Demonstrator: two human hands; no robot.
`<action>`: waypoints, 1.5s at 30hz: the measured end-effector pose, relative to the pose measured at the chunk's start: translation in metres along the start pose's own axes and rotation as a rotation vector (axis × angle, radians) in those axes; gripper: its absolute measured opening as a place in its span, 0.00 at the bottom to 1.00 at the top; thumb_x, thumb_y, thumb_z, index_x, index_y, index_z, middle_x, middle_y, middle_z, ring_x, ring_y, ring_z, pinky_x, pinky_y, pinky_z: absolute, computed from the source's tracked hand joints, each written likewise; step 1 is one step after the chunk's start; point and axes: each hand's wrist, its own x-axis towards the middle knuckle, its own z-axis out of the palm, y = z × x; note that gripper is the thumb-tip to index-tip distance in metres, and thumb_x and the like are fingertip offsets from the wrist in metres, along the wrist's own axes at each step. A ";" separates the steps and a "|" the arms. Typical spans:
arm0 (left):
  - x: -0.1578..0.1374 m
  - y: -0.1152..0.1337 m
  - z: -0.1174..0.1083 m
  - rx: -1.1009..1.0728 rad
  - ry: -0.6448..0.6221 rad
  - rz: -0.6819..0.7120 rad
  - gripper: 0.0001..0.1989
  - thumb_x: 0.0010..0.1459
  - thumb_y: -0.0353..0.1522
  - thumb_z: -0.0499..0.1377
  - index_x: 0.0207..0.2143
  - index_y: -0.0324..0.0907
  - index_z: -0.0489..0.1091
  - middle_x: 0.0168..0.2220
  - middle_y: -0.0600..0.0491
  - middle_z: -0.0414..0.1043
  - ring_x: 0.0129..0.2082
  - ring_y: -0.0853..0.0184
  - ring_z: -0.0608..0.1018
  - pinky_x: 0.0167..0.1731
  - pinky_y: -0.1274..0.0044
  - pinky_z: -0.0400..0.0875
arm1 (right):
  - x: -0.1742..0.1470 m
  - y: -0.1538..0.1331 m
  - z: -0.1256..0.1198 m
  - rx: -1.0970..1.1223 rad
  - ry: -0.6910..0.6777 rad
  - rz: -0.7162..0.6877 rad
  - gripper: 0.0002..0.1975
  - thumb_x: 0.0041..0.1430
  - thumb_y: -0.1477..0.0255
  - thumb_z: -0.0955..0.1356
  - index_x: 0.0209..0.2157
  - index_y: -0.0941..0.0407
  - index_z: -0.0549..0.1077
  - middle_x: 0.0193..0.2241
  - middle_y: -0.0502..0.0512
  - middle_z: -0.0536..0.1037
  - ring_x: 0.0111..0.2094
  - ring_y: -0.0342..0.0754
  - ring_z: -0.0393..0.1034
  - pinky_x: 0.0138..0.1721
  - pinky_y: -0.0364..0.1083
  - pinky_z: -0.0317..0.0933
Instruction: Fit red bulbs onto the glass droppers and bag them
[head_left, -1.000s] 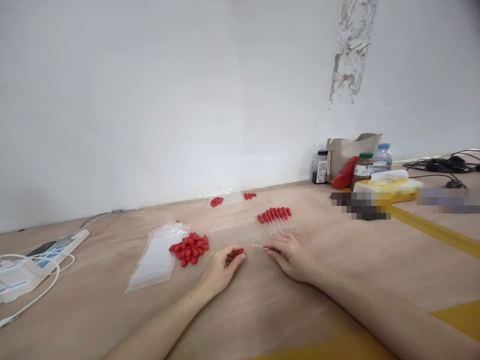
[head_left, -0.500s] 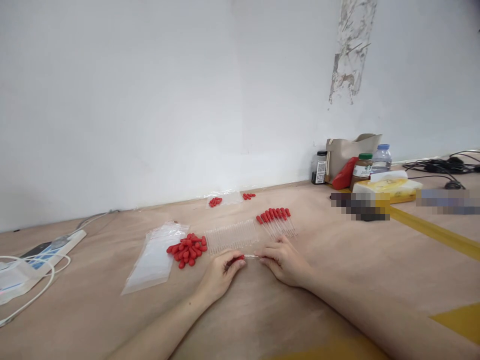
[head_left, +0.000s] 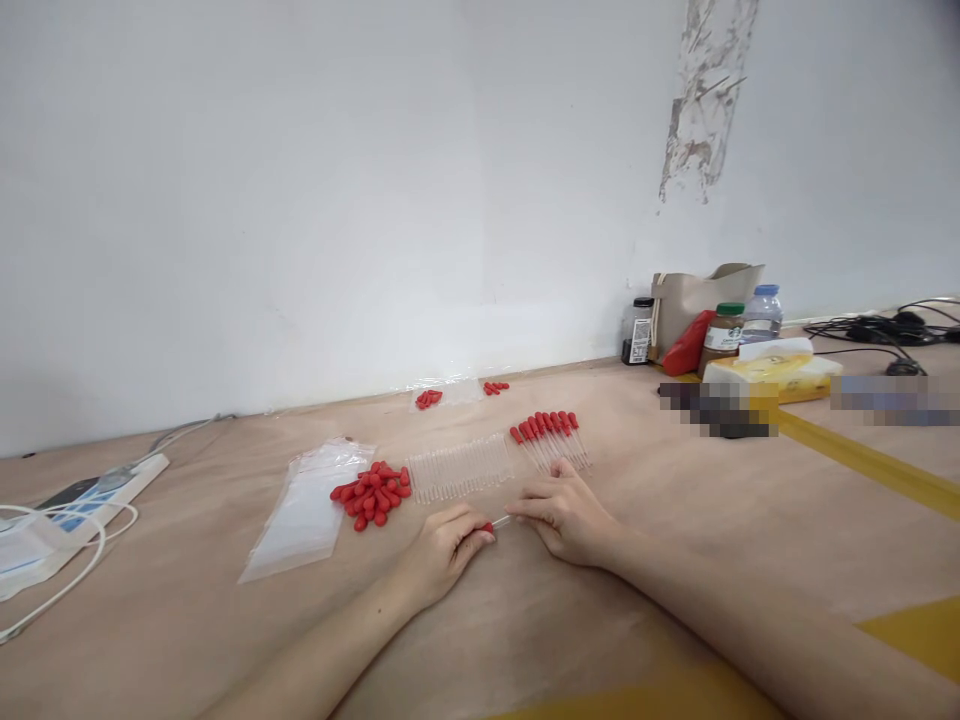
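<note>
My left hand (head_left: 448,550) is closed on a red rubber dropper bulb (head_left: 489,527), and only its mouth end shows past the fingertips. My right hand (head_left: 566,515) pinches a clear glass dropper tube (head_left: 501,521), whose near end meets the bulb's mouth; how deep it sits inside I cannot tell. Just beyond the hands lies a row of bare glass tubes (head_left: 461,468). A pile of loose red bulbs (head_left: 373,493) is left of that row. To its right, several droppers with red bulbs fitted (head_left: 551,430) lie side by side, bulbs toward the wall.
Clear plastic bags (head_left: 307,510) lie left of the bulb pile. Small red bulbs (head_left: 429,399) rest on plastic by the wall. A power strip (head_left: 112,510) with white cables is far left. Tissues (head_left: 772,375), a jar (head_left: 724,335), bottles and a beige bag (head_left: 697,300) stand back right.
The bulb and tube have tilted, with the tube's right end now higher. The fingers of my right hand have shifted slightly left, and less of the tube shows between the hands.
</note>
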 end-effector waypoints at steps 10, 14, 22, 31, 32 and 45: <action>-0.001 0.003 0.000 0.062 -0.045 0.026 0.11 0.61 0.32 0.46 0.31 0.39 0.66 0.28 0.52 0.65 0.28 0.69 0.67 0.29 0.78 0.62 | 0.000 -0.013 0.005 0.022 -0.032 0.049 0.10 0.55 0.76 0.60 0.28 0.56 0.71 0.22 0.50 0.72 0.23 0.40 0.59 0.34 0.46 0.42; -0.001 0.000 0.001 0.067 -0.031 0.046 0.11 0.61 0.32 0.46 0.33 0.40 0.66 0.29 0.51 0.66 0.30 0.68 0.68 0.31 0.77 0.63 | 0.002 -0.018 0.007 0.032 -0.049 0.084 0.10 0.56 0.76 0.59 0.27 0.57 0.70 0.23 0.51 0.73 0.24 0.41 0.60 0.34 0.45 0.43; -0.005 -0.010 -0.008 0.090 0.119 0.006 0.13 0.58 0.33 0.52 0.46 0.45 0.64 0.37 0.51 0.67 0.34 0.68 0.71 0.34 0.77 0.66 | 0.006 -0.030 -0.008 -0.124 -0.072 0.141 0.11 0.55 0.74 0.60 0.25 0.56 0.71 0.25 0.52 0.73 0.30 0.44 0.62 0.34 0.47 0.43; -0.008 -0.004 -0.010 0.033 0.058 -0.165 0.12 0.57 0.32 0.51 0.44 0.44 0.64 0.33 0.53 0.63 0.26 0.70 0.67 0.28 0.77 0.65 | 0.038 0.032 -0.032 -0.031 -0.048 0.784 0.13 0.53 0.70 0.61 0.20 0.56 0.72 0.23 0.52 0.74 0.26 0.44 0.66 0.26 0.42 0.50; -0.007 -0.004 -0.010 0.026 0.058 -0.165 0.11 0.57 0.32 0.51 0.44 0.44 0.64 0.34 0.53 0.63 0.26 0.70 0.67 0.28 0.77 0.65 | 0.044 0.036 -0.029 -0.038 -0.065 0.810 0.14 0.53 0.68 0.60 0.19 0.56 0.71 0.22 0.53 0.74 0.26 0.44 0.66 0.26 0.42 0.50; -0.007 -0.009 -0.009 -0.028 0.016 -0.170 0.08 0.57 0.32 0.50 0.37 0.43 0.67 0.35 0.51 0.65 0.27 0.70 0.68 0.28 0.78 0.65 | 0.062 0.048 0.015 -0.312 -0.139 0.916 0.13 0.53 0.68 0.59 0.28 0.58 0.73 0.27 0.60 0.75 0.33 0.51 0.69 0.41 0.51 0.47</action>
